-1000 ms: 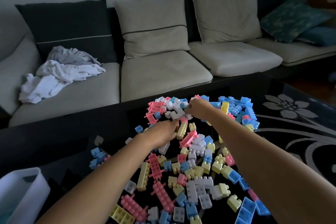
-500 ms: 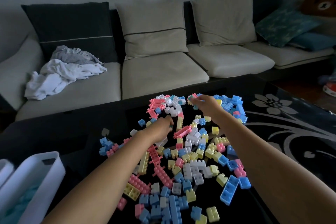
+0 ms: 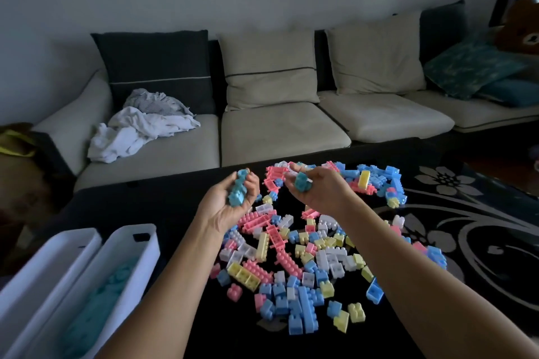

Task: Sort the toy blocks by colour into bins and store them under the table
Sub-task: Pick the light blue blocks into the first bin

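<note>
Both hands lifted off pile | left hand (image 3: 230, 201), right hand (image 3: 315, 189) fingers clutch blue blocks (image 3: 237, 191)

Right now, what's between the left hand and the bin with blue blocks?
Head view: bare dark table top. No blocks lie between the left hand, which holds blue blocks, and the bin.

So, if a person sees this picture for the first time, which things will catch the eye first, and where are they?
First the pile of pastel toy blocks spread over the dark table, in the middle. Above it the left hand and the right hand are raised, each holding teal blocks. At the lower left stand two white bins; the nearer one already holds teal blocks.
</note>
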Motion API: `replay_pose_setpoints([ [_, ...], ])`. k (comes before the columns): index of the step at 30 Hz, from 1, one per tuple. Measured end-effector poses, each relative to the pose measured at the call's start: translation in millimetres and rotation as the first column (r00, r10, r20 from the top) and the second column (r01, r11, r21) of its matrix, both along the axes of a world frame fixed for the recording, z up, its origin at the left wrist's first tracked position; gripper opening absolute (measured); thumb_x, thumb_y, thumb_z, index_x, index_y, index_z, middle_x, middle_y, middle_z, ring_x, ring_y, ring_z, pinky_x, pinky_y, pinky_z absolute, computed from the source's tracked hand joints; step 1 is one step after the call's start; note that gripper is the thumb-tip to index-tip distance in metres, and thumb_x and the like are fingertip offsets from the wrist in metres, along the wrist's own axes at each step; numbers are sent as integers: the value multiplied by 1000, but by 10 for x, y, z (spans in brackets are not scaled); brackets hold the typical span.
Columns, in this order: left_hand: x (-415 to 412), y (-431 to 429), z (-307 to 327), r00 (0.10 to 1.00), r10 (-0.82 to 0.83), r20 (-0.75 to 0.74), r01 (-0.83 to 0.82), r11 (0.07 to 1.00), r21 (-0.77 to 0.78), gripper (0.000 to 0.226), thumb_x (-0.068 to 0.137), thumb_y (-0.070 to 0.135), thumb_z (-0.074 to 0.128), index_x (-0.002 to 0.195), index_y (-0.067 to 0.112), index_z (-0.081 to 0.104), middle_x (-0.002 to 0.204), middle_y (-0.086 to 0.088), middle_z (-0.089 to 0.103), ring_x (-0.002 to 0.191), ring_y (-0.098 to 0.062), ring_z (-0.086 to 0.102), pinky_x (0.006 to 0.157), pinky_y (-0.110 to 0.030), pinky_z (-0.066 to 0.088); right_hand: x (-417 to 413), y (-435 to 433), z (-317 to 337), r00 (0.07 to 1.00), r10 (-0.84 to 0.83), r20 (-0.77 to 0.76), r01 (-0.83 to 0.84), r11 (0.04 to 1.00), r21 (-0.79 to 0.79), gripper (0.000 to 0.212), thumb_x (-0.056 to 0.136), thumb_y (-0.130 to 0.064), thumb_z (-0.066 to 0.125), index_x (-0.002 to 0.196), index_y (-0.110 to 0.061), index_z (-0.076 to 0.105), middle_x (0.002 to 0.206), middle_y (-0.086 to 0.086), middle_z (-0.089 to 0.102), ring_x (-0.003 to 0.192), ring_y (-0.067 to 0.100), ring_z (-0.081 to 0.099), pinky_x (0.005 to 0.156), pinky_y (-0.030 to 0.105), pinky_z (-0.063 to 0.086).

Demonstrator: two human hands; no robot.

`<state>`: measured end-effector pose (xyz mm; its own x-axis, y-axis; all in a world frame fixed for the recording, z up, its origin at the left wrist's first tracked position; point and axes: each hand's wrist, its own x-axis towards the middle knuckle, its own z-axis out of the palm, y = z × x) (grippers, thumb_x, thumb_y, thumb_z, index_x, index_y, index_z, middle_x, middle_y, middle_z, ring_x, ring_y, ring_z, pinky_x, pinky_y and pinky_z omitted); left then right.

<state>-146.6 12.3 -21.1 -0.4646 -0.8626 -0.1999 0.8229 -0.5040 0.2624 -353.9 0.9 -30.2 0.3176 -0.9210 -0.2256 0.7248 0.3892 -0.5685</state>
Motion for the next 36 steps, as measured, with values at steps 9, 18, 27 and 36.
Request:
replay_pose_setpoints([
  [9,1118,643,91,851,210,481,-235,972,-8,30,99,21,37,84,7,59,60,-2,53,40,-6,46,35,-12,34,1199,226,104,963,216,-160,-193,970,145,27,96,-19,48,110,5,52,121,23,50,116,33,51,85,41,52],
  [18,1966,1026,-335,10,322,947,-327,896,-301,27,100,26,40,87,12,59,66,-2,45,48,-13,39,46,-24,33,2512,536,127,830,399,-390,-392,914,102,48,96,-14,49,141,-3,36,137,16,42,131,32,41,104,42,40],
  [27,1963,1175,-240,-95,359,928,-312,875,-371,24,95,29,47,104,17,66,107,1,58,101,-19,50,87,-33,34,2759,587,255,730,464,-501,-478,871,112,54,99,-34,41,146,-9,29,155,22,14,144,36,10,113,49,20],
  [36,1596,1081,62,39,562,826,-189,816,-546,16,96,16,50,88,15,64,80,-8,63,74,-19,61,64,-23,52,1957,506,441,448,65,-892,-421,895,-147,43,90,-30,61,127,-10,50,117,8,59,96,19,64,88,30,52],
])
